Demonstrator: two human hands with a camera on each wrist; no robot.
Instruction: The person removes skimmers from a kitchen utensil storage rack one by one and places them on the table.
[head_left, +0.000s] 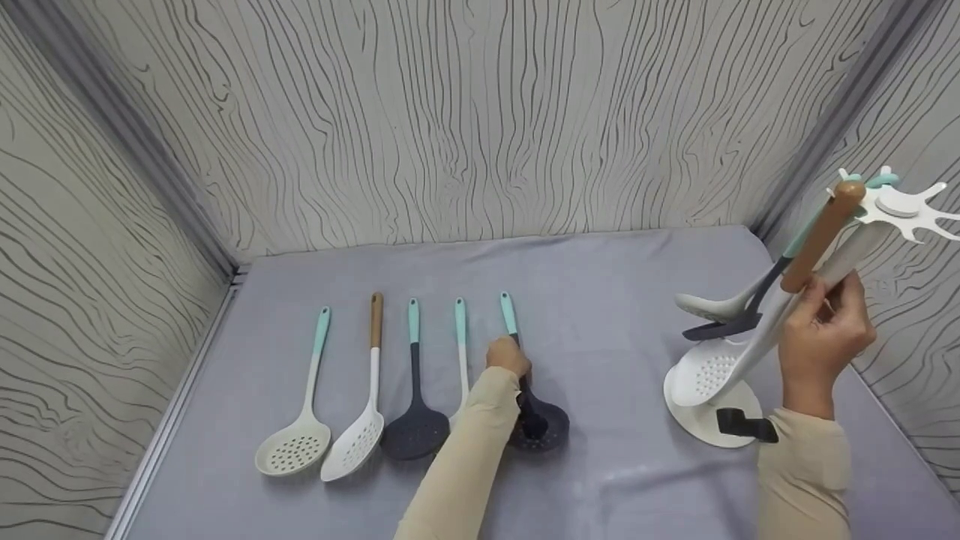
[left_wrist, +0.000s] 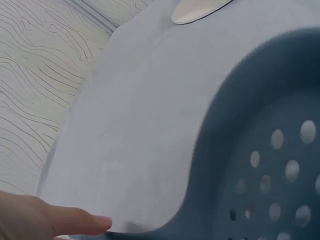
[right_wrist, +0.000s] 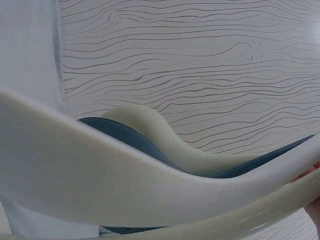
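My left hand (head_left: pixel 509 355) grips the dark neck of a perforated skimmer (head_left: pixel 508 311) with a teal handle. In the left wrist view its deep, holed head (left_wrist: pixel 285 155) fills the right side, and a finger (left_wrist: pixel 75 220) lies along the neck. My right hand (head_left: pixel 827 330) pinches the pole of a white utensil stand (head_left: pixel 847 251), just beside a brown handle (head_left: pixel 817 240). That handle belongs to a white slotted utensil (head_left: pixel 709 371) hanging from the stand. Behind it hang a dark utensil (head_left: pixel 720 328) and a cream one (head_left: pixel 716 306).
Left of my left hand several utensils lie in a row: a cream skimmer (head_left: pixel 294 452), a white slotted spoon (head_left: pixel 355 445), a dark slotted turner (head_left: pixel 415 431) and a teal-handled utensil (head_left: pixel 460 322) partly behind my sleeve. Patterned wall panels (head_left: pixel 465 120) enclose the grey cloth-covered table (head_left: pixel 615 300).
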